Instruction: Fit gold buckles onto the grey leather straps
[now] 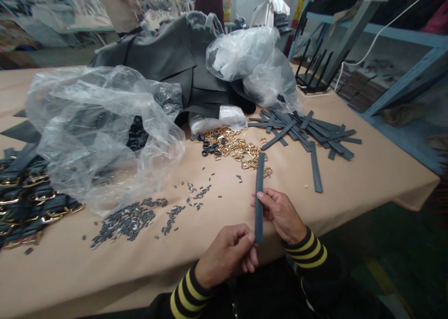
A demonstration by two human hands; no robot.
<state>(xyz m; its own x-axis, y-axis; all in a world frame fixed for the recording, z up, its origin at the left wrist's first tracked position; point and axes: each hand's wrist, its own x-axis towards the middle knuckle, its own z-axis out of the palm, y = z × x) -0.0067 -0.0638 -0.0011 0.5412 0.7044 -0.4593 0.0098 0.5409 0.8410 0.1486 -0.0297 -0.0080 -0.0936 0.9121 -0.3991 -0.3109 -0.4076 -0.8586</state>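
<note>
A dark grey strap [259, 193] stands nearly upright in front of me, over the table's near edge. My right hand [283, 215] is closed on its middle, thumb on the near face. At the strap's lower end, my left hand [229, 253] pinches with thumb and forefinger; its other fingers are curled below. Just beyond the strap lies a pile of gold-coloured metal buckles [241, 149], with several black clasps [212, 147] at its left side. Farther right is a heap of similar dark straps [297, 128], one strap [315, 167] lying apart, nearer me.
Small dark metal pieces [126, 221] are scattered left of my hands. Clear plastic bags [105, 132] and stacked dark sheets [157, 53] stand behind. Straps with gold buckles [35, 193] lie far left. A black router [313, 79] stands at the back right; a person [117, 6] is beyond the table.
</note>
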